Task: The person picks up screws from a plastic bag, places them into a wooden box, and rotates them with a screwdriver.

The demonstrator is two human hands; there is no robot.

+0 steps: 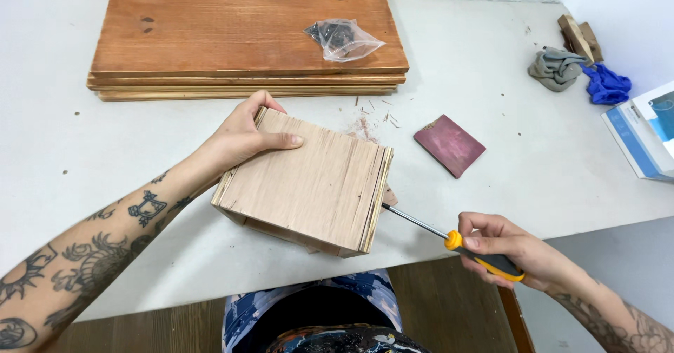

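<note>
Patterned blue and dark clothing of the person fills the bottom middle, just under the near edge of the white table, and brown wooden floor boards show on both sides of it.

On the table, close to this near edge, stands a small box of pale plywood. The left hand is clamped on the far left corner of the box, with the thumb flat on its top face and the fingers bent over the far side. The right hand is beyond the near edge, over the floor, closed around the yellow and black handle of a screwdriver. The metal shaft goes to the left — its tip meets the right side of the box, low, where the layered edges are seen. I cannot tell if the tip is in a screw.

Behind the box lie some wood chips and dust, and a dark red piece of sandpaper is near them, to the right. At the far edge rests a stack of brown wooden boards with a small clear plastic bag on top. In the far right corner are a grey cloth, something blue and crumpled, and small wooden blocks. A blue and white carton sits at the right edge — beside it the white wall begins.
</note>
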